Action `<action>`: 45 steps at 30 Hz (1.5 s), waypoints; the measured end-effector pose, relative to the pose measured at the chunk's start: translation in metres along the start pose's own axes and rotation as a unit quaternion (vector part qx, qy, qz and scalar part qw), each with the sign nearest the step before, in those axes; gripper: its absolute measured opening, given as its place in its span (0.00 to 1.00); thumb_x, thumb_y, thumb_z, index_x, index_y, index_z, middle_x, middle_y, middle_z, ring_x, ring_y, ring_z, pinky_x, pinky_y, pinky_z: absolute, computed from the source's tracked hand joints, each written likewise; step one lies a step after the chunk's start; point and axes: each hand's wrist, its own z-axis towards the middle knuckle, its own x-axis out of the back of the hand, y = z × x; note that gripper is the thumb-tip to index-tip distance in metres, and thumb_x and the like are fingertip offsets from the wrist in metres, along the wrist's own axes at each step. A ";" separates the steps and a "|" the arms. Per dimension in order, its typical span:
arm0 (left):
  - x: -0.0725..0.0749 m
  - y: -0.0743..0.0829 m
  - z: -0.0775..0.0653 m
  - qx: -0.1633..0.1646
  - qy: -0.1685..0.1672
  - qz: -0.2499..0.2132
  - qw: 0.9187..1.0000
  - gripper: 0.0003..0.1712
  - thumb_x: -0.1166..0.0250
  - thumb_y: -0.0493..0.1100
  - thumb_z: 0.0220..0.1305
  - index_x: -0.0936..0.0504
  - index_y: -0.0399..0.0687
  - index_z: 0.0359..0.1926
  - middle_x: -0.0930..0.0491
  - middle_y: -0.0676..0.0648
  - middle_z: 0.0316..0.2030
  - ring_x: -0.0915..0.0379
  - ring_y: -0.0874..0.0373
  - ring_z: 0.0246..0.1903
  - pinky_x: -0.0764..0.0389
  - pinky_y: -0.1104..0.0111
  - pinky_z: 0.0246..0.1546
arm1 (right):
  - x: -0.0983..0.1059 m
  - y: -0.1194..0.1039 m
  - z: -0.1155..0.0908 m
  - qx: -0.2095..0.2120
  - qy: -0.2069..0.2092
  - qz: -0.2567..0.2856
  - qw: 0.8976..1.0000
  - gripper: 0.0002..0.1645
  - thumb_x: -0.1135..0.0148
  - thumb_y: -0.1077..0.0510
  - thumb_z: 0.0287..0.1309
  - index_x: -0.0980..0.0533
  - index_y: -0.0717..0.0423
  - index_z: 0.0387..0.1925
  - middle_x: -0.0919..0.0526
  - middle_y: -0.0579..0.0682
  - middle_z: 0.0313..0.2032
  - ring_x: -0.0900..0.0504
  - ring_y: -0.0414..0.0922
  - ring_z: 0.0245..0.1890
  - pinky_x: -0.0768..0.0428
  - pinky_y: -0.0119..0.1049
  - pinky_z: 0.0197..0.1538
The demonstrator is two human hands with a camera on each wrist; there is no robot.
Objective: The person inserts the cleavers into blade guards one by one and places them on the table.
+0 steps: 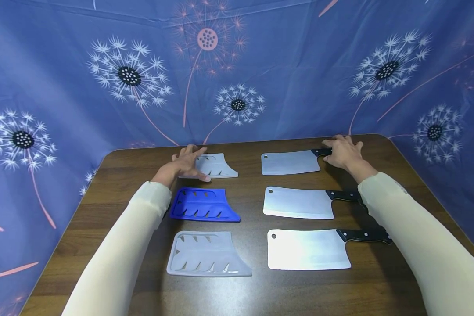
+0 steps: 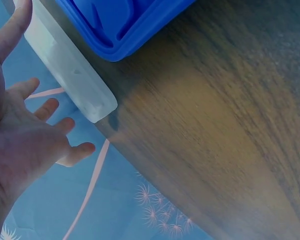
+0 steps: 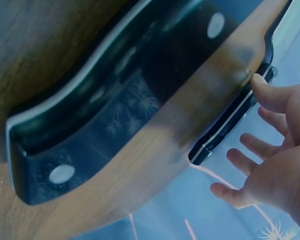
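My left hand [image 1: 186,162] is spread over the left end of a white blade guard [image 1: 218,166] at the table's back. In the left wrist view, the fingers of that hand [image 2: 32,135] are extended beside the guard [image 2: 65,62]. My right hand [image 1: 344,152] reaches the black handle of the rear cleaver [image 1: 288,163]. The right wrist view shows its thumb at that handle [image 3: 230,117], fingers loosely bent and not wrapped around it. Nearer lie a blue blade guard [image 1: 205,204] and a translucent one [image 1: 205,254], opposite a middle cleaver [image 1: 296,202] and a front cleaver [image 1: 306,250].
All the guards and cleavers lie flat on a brown wooden table [image 1: 253,294], guards in a left column, cleavers in a right one with handles rightward. A blue dandelion-print cloth [image 1: 300,87] hangs behind the table's back edge.
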 end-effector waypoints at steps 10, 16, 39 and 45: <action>-0.005 -0.001 0.002 0.005 -0.026 -0.008 1.000 0.67 0.24 0.61 0.45 0.57 0.54 0.77 0.62 0.36 0.73 0.66 0.35 0.71 0.54 0.31 0.60 | -0.003 -0.003 0.003 -0.001 -0.001 -0.013 1.000 0.40 0.36 0.57 0.56 0.38 0.58 0.69 0.46 0.71 0.66 0.53 0.71 0.66 0.61 0.76 0.57; -0.006 0.000 0.004 0.003 -0.028 -0.005 1.000 0.67 0.24 0.60 0.45 0.56 0.51 0.76 0.60 0.35 0.72 0.64 0.35 0.70 0.50 0.33 0.61 | -0.003 -0.004 0.005 0.003 -0.008 -0.015 1.000 0.40 0.36 0.57 0.57 0.39 0.57 0.70 0.47 0.71 0.67 0.53 0.70 0.66 0.62 0.77 0.56; -0.007 0.001 0.006 0.013 -0.025 0.030 0.999 0.62 0.26 0.65 0.44 0.47 0.51 0.75 0.53 0.35 0.69 0.58 0.36 0.68 0.43 0.35 0.58 | -0.008 -0.002 0.007 0.012 -0.025 0.020 0.999 0.29 0.41 0.64 0.61 0.31 0.58 0.65 0.48 0.72 0.68 0.54 0.68 0.69 0.60 0.73 0.62; -0.008 0.001 0.005 0.020 -0.021 0.023 0.999 0.62 0.26 0.66 0.42 0.46 0.52 0.74 0.53 0.37 0.70 0.59 0.37 0.69 0.44 0.36 0.58 | -0.010 -0.001 0.005 0.018 -0.010 0.002 1.000 0.26 0.40 0.63 0.61 0.28 0.58 0.62 0.42 0.72 0.66 0.48 0.68 0.67 0.54 0.71 0.62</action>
